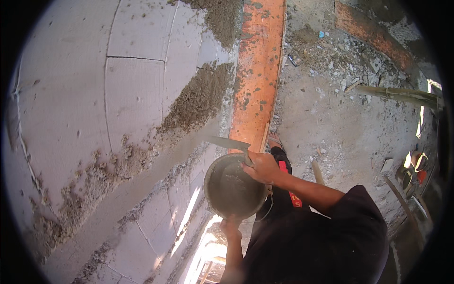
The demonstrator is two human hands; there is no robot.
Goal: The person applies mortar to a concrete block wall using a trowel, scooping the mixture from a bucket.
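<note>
A round pan (235,189), grey and crusted with wet mortar inside, hangs close beside the block wall (94,94), above the person's legs. The left hand (230,228) grips its near rim from below, fingers wrapped and mostly hidden under the pan. The right hand (263,166) is closed around the handle of a trowel (227,142), whose flat, pointed steel blade reaches toward the wall just above the pan's far rim; the handle itself is covered by the fingers. Rough, grainy mortar (196,102) clings in patches and along the joints of the smooth pale blocks. An orange board (255,75) spattered with mortar lies along the wall's foot, with rubble (331,57) strewn on the dusty floor beyond it.
</note>
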